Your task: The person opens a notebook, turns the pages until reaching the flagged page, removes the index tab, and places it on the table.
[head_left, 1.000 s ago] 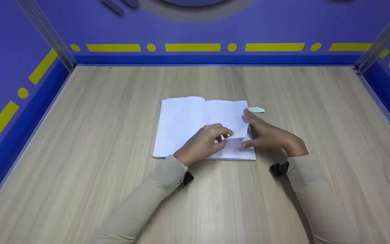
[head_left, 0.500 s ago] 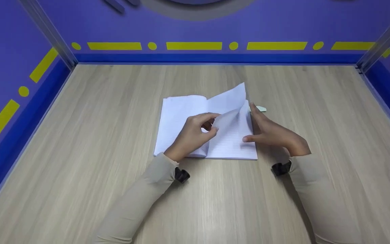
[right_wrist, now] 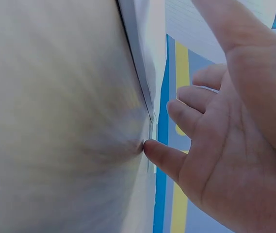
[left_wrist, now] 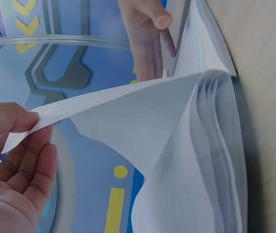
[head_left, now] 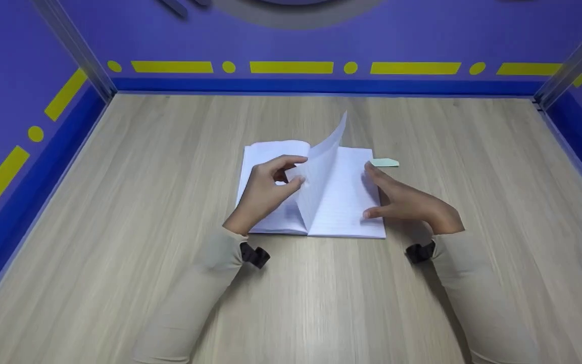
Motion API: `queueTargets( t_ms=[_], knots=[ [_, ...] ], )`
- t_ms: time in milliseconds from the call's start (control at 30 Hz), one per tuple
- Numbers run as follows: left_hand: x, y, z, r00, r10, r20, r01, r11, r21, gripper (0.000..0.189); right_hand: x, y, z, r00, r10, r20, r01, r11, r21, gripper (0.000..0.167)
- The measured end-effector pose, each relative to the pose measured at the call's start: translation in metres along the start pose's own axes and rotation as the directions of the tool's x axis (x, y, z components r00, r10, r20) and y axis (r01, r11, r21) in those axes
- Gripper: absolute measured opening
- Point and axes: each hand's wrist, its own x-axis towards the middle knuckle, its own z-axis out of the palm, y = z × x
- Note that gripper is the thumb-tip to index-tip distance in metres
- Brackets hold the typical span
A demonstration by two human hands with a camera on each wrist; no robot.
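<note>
An open notebook (head_left: 349, 202) with lined white pages lies on the table. My left hand (head_left: 265, 187) pinches the edge of one raised page (head_left: 321, 162) between thumb and fingers, over the left half. In the left wrist view that page (left_wrist: 128, 107) bends from the spine up to the left hand (left_wrist: 19, 155). At the notebook's right edge is my right hand (head_left: 404, 202), fingers spread, thumb over the right page. Seen from the right wrist, the right hand (right_wrist: 235, 126) has relaxed fingers, its little finger touching down beside the notebook. A pale green tab (head_left: 386, 162) sticks out past the right edge.
The wood-grain table (head_left: 119, 202) spreads around the notebook. Blue panels (head_left: 291, 50) with yellow markings stand along its back and both sides. A black strap device (head_left: 254, 255) sits on the left wrist, another (head_left: 420, 252) on the right.
My left hand has moved left and away from me, lifting the page off the right half until it stands near upright at the spine. The right hand has stayed by the right edge.
</note>
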Motion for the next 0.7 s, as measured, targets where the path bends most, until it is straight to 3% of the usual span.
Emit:
queueTargets(
  t_ms=[300, 567, 700],
  knots=[
    [-0.002, -0.009, -0.014, 0.999, 0.002, -0.05, 0.001, 0.999, 0.054, 0.03, 0.0, -0.001, 0.002, 0.999, -0.003, 0.049, 0.004, 1.0, -0.022, 0.105],
    [-0.003, -0.015, -0.02, 0.998, -0.025, -0.062, 0.03, 0.996, 0.085, 0.031, -0.002, 0.002, 0.002, 0.997, -0.049, 0.056, 0.05, 0.998, -0.028, 0.101],
    [-0.003, -0.016, -0.02, 0.997, -0.035, -0.066, 0.041, 0.995, 0.092, 0.031, -0.003, 0.0, 0.002, 0.997, -0.035, 0.064, 0.037, 0.999, -0.027, 0.1]
  ],
)
